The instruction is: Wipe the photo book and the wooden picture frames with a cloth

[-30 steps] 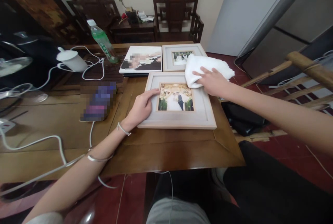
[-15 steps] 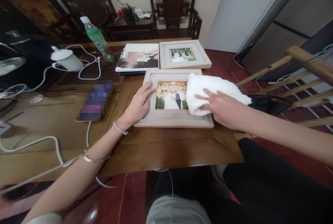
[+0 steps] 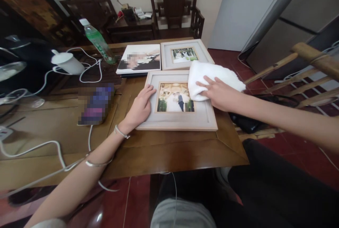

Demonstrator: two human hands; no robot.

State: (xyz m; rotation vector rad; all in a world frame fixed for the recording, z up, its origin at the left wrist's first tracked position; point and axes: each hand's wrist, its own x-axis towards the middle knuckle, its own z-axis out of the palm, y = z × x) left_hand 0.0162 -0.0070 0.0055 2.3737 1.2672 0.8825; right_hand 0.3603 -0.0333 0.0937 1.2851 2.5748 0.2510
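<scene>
A pale wooden photo frame (image 3: 178, 121) lies flat on the brown wooden table (image 3: 164, 153) in front of me. My left hand (image 3: 139, 109) rests flat on the frame's left border, fingers stretched out. My right hand (image 3: 218, 94) presses a white folded cloth (image 3: 212, 74) onto the frame's upper right corner, fingers spread on top of the cloth. The cloth overhangs the frame's right edge.
A second framed photo (image 3: 185, 54) and an unframed print (image 3: 139, 59) lie behind the near frame. A green bottle (image 3: 96, 41), a white cup (image 3: 66, 63), white cables (image 3: 53, 146) and a phone (image 3: 95, 104) sit to the left. Wooden chair rails (image 3: 304, 69) stand on the right.
My right hand slid the cloth down the frame's right side, then back up to the upper right corner. My left hand stayed on the left border.
</scene>
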